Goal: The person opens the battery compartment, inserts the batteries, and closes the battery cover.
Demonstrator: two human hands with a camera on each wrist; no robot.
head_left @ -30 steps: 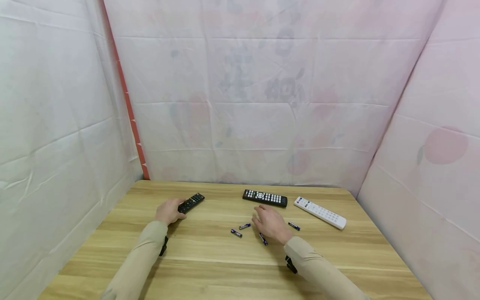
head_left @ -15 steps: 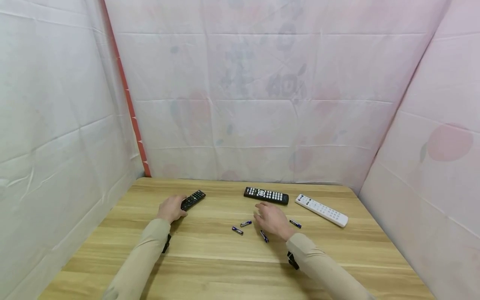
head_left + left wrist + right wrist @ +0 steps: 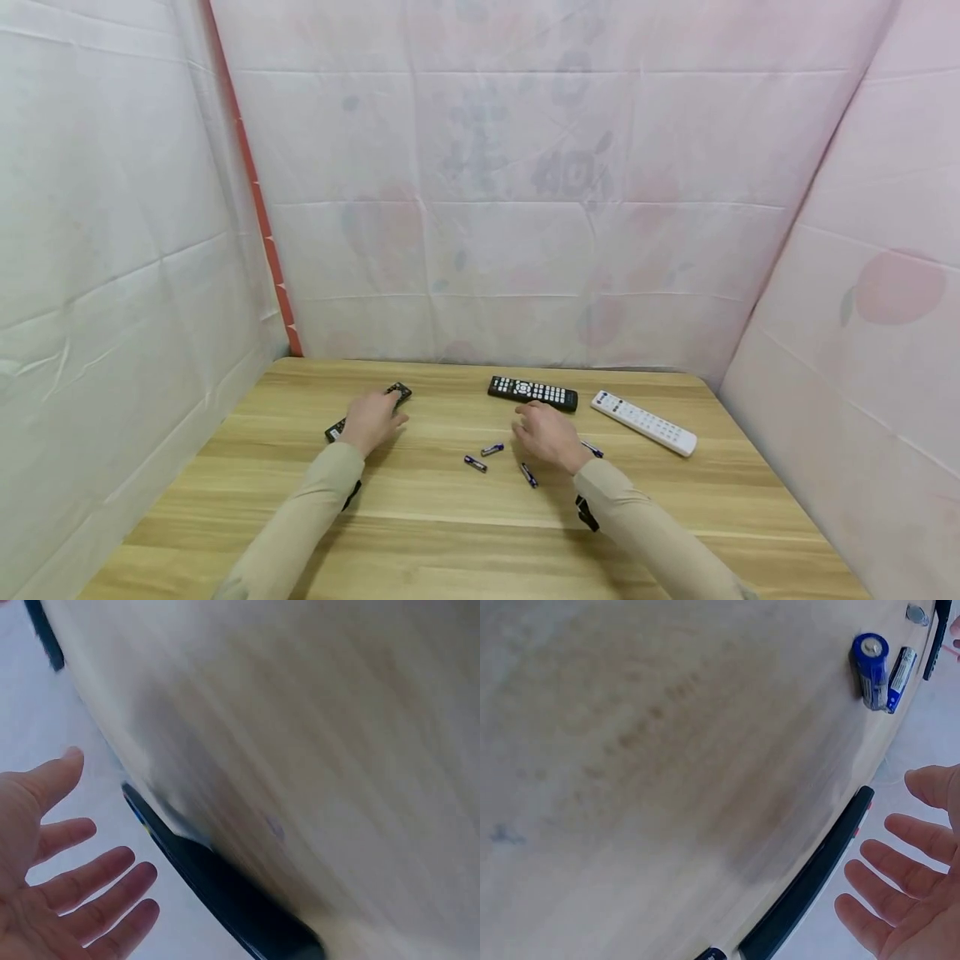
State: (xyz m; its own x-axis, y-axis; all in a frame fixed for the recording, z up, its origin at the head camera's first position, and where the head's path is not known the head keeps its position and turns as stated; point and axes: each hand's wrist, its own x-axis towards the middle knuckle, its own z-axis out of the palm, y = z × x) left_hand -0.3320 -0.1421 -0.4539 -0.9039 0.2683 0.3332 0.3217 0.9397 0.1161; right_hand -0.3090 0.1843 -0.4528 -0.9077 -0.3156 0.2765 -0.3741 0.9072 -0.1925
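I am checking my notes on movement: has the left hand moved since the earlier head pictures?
Yes. In the head view, the left hand has moved to the right, farther from the red strip.

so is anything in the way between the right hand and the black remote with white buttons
Nothing visible stands between the right hand and the black remote with white buttons. The four batteries lie nearer the head camera, off that line.

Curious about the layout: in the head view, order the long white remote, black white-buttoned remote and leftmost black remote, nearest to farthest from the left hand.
1. Leftmost black remote: partly hidden by the left hand.
2. Black white-buttoned remote: to the right.
3. Long white remote: farther right.
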